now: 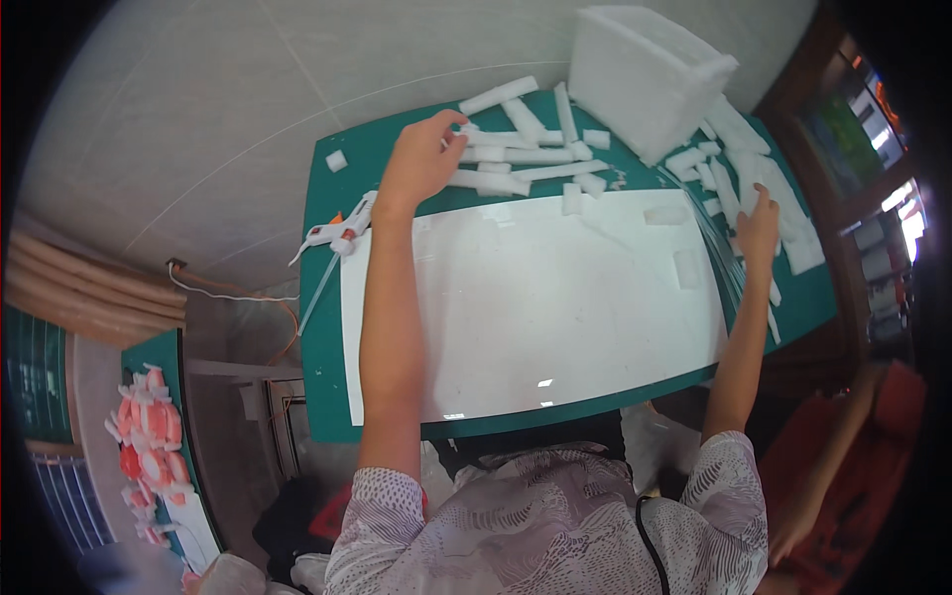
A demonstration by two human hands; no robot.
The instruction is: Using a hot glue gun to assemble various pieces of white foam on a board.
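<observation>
Can't tell whether left hand point(421, 164), upper centre, or blurry right hand point(759, 226), right side, grips any foam point(788, 213); shirt point(565, 526) cut off at bottom edge, far-left pink pieces point(159, 421) too small to identify.

Left hand point(424, 161) stretched forward, curled; right hand point(759, 228) out wide.

Left: side table point(156, 350) bearing pink pieces point(159, 421) | far left: window point(38, 372) | tiled wall point(218, 129) with socket point(177, 265) | lower right: co-worker's arm point(838, 458)
</observation>
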